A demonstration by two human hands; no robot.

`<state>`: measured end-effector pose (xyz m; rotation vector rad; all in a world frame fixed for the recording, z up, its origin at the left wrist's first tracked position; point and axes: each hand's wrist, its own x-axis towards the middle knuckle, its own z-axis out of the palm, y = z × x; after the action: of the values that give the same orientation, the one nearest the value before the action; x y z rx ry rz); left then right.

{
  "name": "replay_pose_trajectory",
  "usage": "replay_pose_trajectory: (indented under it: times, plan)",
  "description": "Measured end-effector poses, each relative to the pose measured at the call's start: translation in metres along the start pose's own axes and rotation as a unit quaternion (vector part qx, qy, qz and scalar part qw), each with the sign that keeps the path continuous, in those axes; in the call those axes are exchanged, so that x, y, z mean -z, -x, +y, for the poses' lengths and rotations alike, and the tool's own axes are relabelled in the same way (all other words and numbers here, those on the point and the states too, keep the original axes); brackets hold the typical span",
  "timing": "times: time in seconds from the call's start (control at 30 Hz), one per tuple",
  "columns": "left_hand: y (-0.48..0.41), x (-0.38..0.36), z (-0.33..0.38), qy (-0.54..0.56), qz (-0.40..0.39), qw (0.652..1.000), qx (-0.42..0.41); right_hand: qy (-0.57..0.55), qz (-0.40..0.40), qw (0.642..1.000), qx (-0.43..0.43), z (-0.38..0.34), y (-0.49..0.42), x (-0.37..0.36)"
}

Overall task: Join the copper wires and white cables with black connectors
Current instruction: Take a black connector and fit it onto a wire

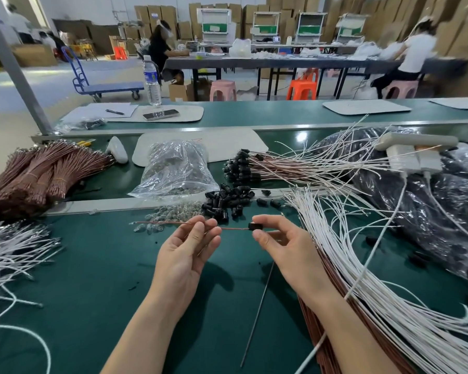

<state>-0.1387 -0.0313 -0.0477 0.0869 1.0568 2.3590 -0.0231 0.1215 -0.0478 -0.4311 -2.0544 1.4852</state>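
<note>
A: Where is the connector pile [227,202] lying?
B: Behind the hands — left hand [185,255] and right hand [284,249] are holding one wire [234,228] between them, a connector [255,226] sitting at its right end.
A: Cables?
B: The cable fan [362,265] is spreading right of the right hand; the bag [173,168] is sitting behind and left of the pile.

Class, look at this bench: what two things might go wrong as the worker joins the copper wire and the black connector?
1. The thin copper wire spans a gap between the left hand and right hand; it may buckle instead of seating fully in the black connector.
2. The white cables lie close beside the right hand, so the wrist might snag them and drag them out of order.
</note>
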Motion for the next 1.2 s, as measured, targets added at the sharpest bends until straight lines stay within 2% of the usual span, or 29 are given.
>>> replay_pose_trajectory:
  times: [0.2,0.47,0.73,0.93,1.2]
  plan:
    - [0.0,0.001,0.002,-0.004,0.007,1.0,-0.009,-0.007,-0.027,1.0,0.008,-0.004,0.001,-0.003]
    - [0.001,-0.001,0.001,0.004,-0.009,1.0,0.006,-0.047,0.002,0.999,0.003,-0.007,0.0,-0.003]
    - [0.002,-0.001,0.002,0.021,-0.009,0.999,0.022,-0.06,-0.007,0.998,-0.011,-0.011,0.003,-0.004]
    - [0.006,-0.002,0.001,-0.008,-0.055,0.998,0.036,-0.095,-0.007,0.995,-0.029,-0.012,0.004,-0.008]
    - [0.015,-0.006,-0.009,-0.113,-0.129,0.984,0.047,-0.18,0.005,0.982,-0.063,-0.013,0.005,-0.009]
